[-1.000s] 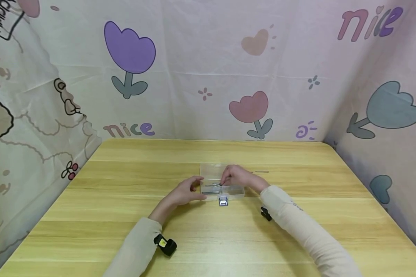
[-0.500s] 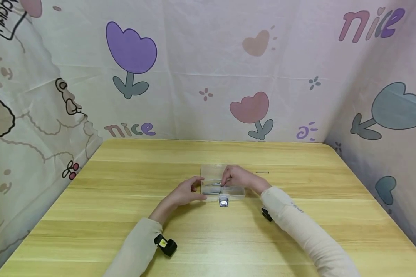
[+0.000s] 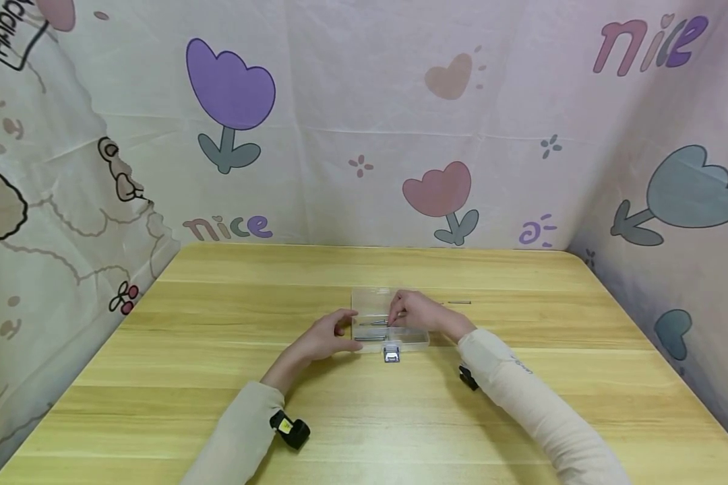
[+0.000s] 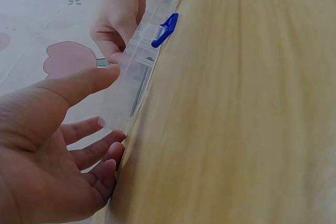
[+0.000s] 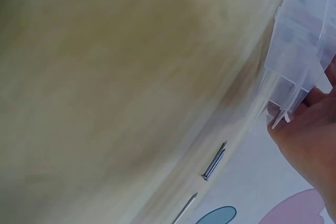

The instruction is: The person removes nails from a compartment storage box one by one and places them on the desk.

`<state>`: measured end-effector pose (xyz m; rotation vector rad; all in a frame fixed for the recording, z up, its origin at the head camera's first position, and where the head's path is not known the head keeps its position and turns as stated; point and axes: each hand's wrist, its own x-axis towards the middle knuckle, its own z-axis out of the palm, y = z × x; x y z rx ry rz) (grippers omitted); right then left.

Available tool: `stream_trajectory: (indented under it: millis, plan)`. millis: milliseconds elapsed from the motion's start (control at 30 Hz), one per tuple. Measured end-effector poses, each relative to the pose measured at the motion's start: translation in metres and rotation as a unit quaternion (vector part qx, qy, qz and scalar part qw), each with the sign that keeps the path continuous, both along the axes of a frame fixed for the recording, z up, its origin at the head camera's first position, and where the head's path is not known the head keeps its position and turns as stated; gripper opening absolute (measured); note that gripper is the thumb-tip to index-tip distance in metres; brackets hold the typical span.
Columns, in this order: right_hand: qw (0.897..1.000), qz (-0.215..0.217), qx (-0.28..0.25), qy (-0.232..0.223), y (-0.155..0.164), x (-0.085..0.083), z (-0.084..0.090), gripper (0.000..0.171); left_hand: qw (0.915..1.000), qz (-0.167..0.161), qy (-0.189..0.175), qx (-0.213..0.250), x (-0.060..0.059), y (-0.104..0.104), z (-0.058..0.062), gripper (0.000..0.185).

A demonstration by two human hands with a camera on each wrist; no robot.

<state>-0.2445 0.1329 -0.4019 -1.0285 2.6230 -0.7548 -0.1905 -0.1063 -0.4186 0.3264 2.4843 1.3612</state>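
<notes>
One wide wooden table (image 3: pixel 364 417). On it, in the middle, one clear box (image 3: pixel 411 337), lid (image 3: pixel 370 301) open to the far side. At the left, one left hand (image 3: pixel 321 335), thumb and fingers set wide, holding the left end of the box. Over the far right side, one right hand (image 3: pixel 421 314), fingers narrow; cannot tell if pinching a nail, tips hard to see. On the near side, one blue latch (image 3: pixel 391 354). Inside, at left, nails (image 3: pixel 371 337): at least one near, one more behind. Out on the table, farther right, at least two loose nails (image 3: pixel 459 302).
</notes>
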Motion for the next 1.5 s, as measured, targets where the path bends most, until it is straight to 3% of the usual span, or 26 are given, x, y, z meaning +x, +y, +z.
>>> stream_trajectory:
  millis: [700,900,1200,1500]
  plan:
    - [1.0,-0.001,-0.03,-0.008,0.004,0.001,0.002,0.01,1.0,-0.009,0.003,-0.003,-0.001,-0.001,-0.002,0.069]
    - [0.999,0.004,-0.049,-0.008,0.007,0.0,0.003,0.006,1.0,0.001,-0.008,0.003,-0.001,0.0,0.0,0.071]
    - [0.995,-0.042,-0.075,-0.051,0.006,0.002,0.009,0.004,1.0,0.002,-0.008,0.004,-0.003,0.0,-0.001,0.07]
    - [0.996,-0.055,-0.065,-0.004,0.008,-0.001,0.011,0.011,0.9999,0.009,-0.011,0.001,-0.002,0.001,0.0,0.07]
